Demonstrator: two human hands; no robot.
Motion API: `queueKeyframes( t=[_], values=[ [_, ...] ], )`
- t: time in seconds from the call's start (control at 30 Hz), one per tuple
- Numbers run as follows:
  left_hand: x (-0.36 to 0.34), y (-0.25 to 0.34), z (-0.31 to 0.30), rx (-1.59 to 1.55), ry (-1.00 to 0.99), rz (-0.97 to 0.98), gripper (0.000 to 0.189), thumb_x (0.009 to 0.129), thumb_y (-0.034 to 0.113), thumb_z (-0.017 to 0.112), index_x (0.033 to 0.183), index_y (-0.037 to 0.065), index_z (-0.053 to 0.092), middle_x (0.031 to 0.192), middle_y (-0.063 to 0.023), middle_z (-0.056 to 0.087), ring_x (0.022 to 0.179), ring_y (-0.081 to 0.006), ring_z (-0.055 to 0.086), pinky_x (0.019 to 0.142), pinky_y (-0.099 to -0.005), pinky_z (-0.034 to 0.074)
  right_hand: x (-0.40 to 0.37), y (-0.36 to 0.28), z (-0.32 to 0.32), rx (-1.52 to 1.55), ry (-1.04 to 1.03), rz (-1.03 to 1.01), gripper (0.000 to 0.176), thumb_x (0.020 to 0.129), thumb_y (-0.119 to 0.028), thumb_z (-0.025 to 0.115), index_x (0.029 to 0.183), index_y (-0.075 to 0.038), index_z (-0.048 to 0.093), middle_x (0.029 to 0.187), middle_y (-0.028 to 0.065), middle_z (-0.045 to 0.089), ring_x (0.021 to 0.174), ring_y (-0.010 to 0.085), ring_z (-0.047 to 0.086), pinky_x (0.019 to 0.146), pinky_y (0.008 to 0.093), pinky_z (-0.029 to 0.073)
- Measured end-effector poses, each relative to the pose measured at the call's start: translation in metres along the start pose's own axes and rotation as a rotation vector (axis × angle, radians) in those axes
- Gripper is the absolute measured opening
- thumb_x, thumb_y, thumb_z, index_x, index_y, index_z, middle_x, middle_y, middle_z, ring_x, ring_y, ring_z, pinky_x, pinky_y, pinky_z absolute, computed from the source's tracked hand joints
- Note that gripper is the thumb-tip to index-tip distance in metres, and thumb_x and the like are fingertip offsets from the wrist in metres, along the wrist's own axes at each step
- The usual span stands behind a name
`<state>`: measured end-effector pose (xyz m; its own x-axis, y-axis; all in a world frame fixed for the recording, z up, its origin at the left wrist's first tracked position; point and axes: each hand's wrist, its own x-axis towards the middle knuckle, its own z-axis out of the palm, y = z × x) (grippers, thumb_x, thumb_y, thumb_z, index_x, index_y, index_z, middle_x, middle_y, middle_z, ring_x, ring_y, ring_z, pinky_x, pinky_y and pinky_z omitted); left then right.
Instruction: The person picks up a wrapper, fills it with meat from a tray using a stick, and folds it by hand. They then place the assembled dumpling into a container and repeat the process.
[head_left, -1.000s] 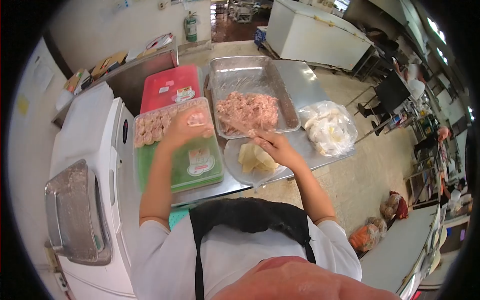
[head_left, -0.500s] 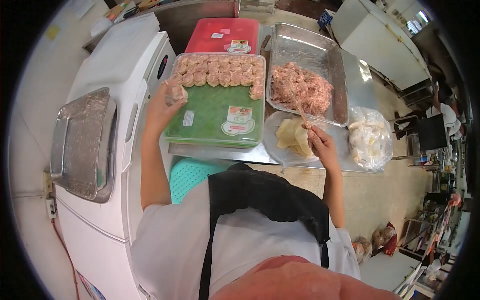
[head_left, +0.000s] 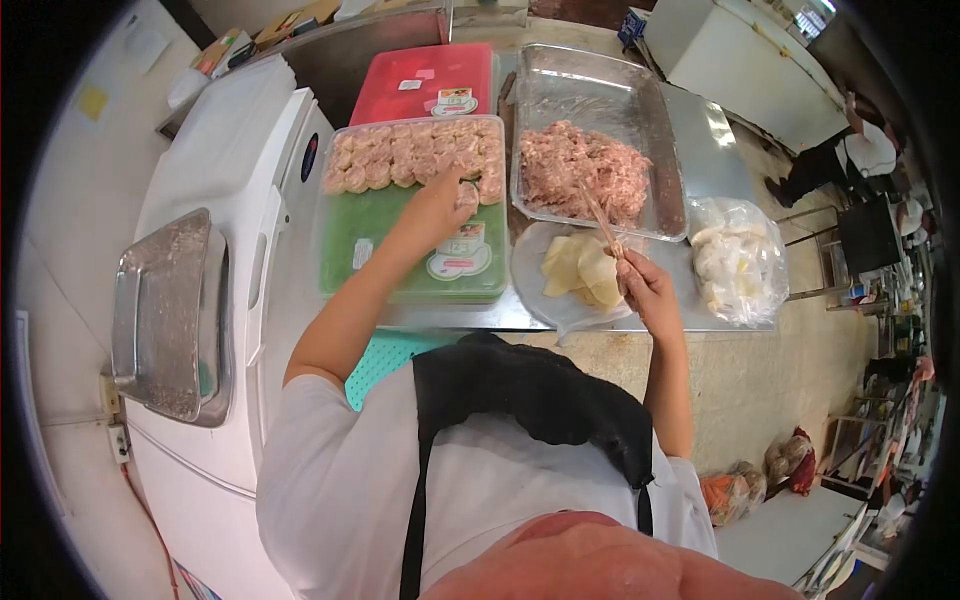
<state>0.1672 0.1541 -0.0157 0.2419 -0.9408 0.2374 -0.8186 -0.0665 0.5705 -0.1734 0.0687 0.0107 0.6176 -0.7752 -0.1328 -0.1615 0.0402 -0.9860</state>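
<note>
My left hand [head_left: 437,207] reaches over the green-lidded container [head_left: 385,245]. Its fingers are closed around a meat dumpling [head_left: 467,199], partly covered by them, close to the right end of the rows of dumplings [head_left: 400,150] lined up on the lid. In my right hand [head_left: 648,290] is a thin, flat stick [head_left: 601,215] smeared with meat, pointing up toward the ground meat [head_left: 580,170] in a metal tray [head_left: 668,130]. Just left of that hand, pale yellow wrappers [head_left: 572,262] lie on a plastic bag [head_left: 530,275].
A red-lidded container [head_left: 390,85] stands behind the green one. A clear bag of white contents [head_left: 738,262] sits at the table's right. Two stacked metal trays [head_left: 165,310] rest on the white freezer [head_left: 215,440] at left. Another person [head_left: 868,150] is far off at right.
My left hand has moved from the lid's left edge to the right with the dumpling. My right hand still holds the stick in nearly the same place.
</note>
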Motion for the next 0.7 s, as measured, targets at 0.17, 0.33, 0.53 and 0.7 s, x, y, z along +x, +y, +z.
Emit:
queueKeyframes(
  t=[0.17, 0.33, 0.53, 0.7],
  values=[
    [0.013, -0.01, 0.022, 0.06, 0.116, 0.047, 0.056, 0.077, 0.016, 0.067, 0.124, -0.003, 0.043, 0.107, -0.0258, 0.056, 0.095, -0.039, 0.057, 0.082, -0.0418, 0.046, -0.009, 0.019, -0.02, 0.045, 0.062, 0.041, 0.032, 0.093, -0.023, 0.059, 0.118, -0.003, 0.061, 0.067, -0.0092, 0.045, 0.054, 0.0001, 0.036, 0.048, 0.0169, 0.027],
    [0.016, -0.001, 0.011, -0.027, -0.012, -0.148, 0.058, 0.076, 0.016, 0.067, 0.127, 0.001, 0.042, 0.114, -0.0231, 0.055, 0.096, -0.0362, 0.058, 0.085, -0.0404, 0.047, -0.011, 0.021, -0.031, 0.022, 0.04, 0.029, 0.031, 0.094, -0.024, 0.058, 0.116, -0.003, 0.062, 0.068, -0.0083, 0.046, 0.055, 0.0004, 0.037, 0.048, 0.0172, 0.028],
    [0.012, -0.035, -0.001, -0.022, -0.057, -0.046, 0.041, 0.076, 0.01, 0.057, 0.114, 0.001, 0.048, 0.099, -0.0215, 0.06, 0.094, -0.0402, 0.058, 0.081, -0.0433, 0.046, 0.001, 0.018, -0.044, -0.156, -0.007, -0.059, 0.033, 0.096, -0.03, 0.051, 0.11, -0.003, 0.063, 0.069, -0.0029, 0.048, 0.059, 0.0059, 0.042, 0.054, 0.0223, 0.034],
    [0.015, -0.025, -0.001, 0.151, 0.104, 0.08, 0.039, 0.075, 0.012, 0.059, 0.111, -0.001, 0.051, 0.102, -0.023, 0.057, 0.099, -0.0398, 0.055, 0.084, -0.0434, 0.045, 0.026, 0.016, -0.064, -0.627, -0.021, -0.341, 0.035, 0.093, -0.034, 0.052, 0.093, -0.002, 0.067, 0.08, 0.0153, 0.067, 0.073, 0.0268, 0.063, 0.068, 0.0354, 0.049]
  ],
)
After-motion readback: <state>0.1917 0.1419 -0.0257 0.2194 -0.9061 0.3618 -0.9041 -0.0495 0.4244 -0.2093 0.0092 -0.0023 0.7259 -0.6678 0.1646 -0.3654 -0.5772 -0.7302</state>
